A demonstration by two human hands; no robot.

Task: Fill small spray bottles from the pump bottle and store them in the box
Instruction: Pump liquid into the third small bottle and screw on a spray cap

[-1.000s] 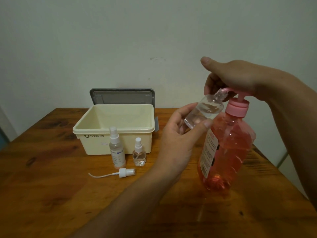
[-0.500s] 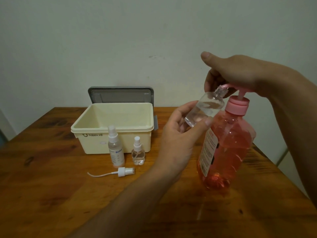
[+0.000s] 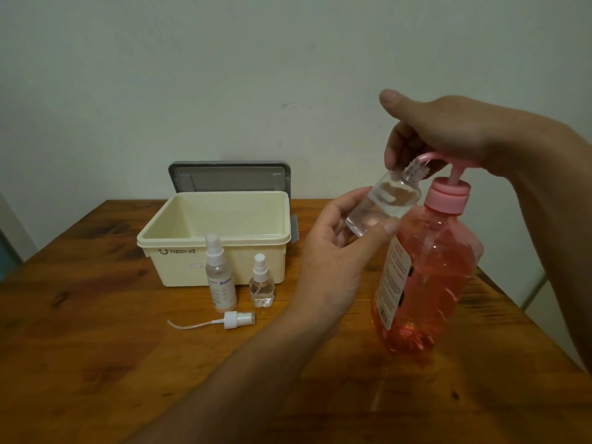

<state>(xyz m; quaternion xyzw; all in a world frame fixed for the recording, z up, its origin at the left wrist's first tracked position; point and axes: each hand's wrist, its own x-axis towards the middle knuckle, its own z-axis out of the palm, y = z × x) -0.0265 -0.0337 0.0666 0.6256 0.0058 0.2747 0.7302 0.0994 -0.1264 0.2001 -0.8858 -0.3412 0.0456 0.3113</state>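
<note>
**Right hand a little higher on the pump**

Since one second ago the right hand [image 3: 448, 129] has come up a little, and more of the pink stem now shows above the collar. Its fingers are curled down over the pump head [image 3: 431, 155], while the thumb sticks out free to the left.

The left hand [image 3: 333, 251] pinches the small clear bottle [image 3: 384, 203] near its base, between the thumb and the other fingers. This bottle is tilted, and its open neck meets the tip of the pump head.

Just right of the left thumb stands the pump bottle [image 3: 426, 277], with pink liquid, on the wooden table [image 3: 96, 347].

Further left of the left hand is the open cream box [image 3: 160, 238], with the grey lid [image 3: 230, 177] upright behind it. In front of the box stand the tall spray bottle [image 3: 220, 277] and the short spray bottle [image 3: 262, 283]. The loose spray head [image 3: 235, 319] lies nearest to the person.
</note>
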